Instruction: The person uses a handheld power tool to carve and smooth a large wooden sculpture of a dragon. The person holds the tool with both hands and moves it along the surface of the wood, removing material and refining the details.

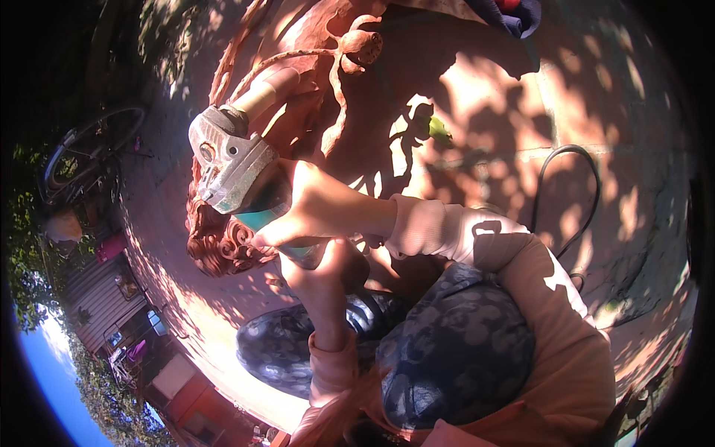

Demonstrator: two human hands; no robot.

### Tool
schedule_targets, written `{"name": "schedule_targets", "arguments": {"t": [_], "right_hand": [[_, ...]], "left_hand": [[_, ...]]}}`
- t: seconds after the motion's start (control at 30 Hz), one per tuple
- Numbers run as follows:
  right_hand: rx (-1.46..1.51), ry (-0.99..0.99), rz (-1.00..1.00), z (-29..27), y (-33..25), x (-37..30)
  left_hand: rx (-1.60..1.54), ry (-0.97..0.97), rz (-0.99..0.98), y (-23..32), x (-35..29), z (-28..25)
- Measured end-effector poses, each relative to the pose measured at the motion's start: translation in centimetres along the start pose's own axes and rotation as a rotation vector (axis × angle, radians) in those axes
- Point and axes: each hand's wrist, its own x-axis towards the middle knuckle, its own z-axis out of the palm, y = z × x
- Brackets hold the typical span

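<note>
Both my hands are wrapped round a power tool that looks like an angle grinder (231, 160), with a scuffed grey metal head and a teal body. My right hand (313, 197) closes over the body just behind the head. Below it, my left hand (316, 276) grips the rear of the body. A tan cylindrical piece (262, 98) sticks out from the head beside a reddish-brown carved piece (302, 33). That carving has thin stems and a pod-like form (357, 46). Carved curls (223, 244) show beyond the tool; whether the tool touches the carving cannot be told.
A dark cable (598, 186) loops over the sun-dappled reddish floor (573, 127) at right. My patterned trouser legs (462, 335) are folded close below my arms. A green leaf (439, 130) lies mid-floor, dark blue cloth (514, 18) at the top. A bicycle (89, 153) stands far left.
</note>
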Motion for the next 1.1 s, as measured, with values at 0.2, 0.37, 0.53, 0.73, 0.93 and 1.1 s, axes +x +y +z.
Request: {"name": "schedule_targets", "arguments": {"t": [0.2,0.37,0.53,0.73,0.93,1.1], "right_hand": [[0.210,0.062,-0.036,-0.1,0.3,-0.8],[0.251,0.044,-0.041,-0.4,0.3,-0.9],[0.114,0.029,0.059,-0.1,-0.9,0.2],[0.215,0.112,-0.033,0.2,0.9,-0.8],[0.164,0.102,-0.030,0.1,0.6,-1.4],[0.128,0.134,-0.080,0.4,0.8,-0.8]], "left_hand": [[-0.036,-0.032,-0.075,0.2,-0.4,0.4],[-0.059,-0.044,-0.035,-0.1,-0.2,0.5],[0.042,-0.013,0.076,-0.2,0.9,-0.3],[-0.060,-0.086,-0.063,0.2,0.1,0.0],[0.016,-0.096,-0.087,0.1,-0.3,-0.2],[-0.054,-0.109,-0.017,0.3,0.1,-0.2]]}}
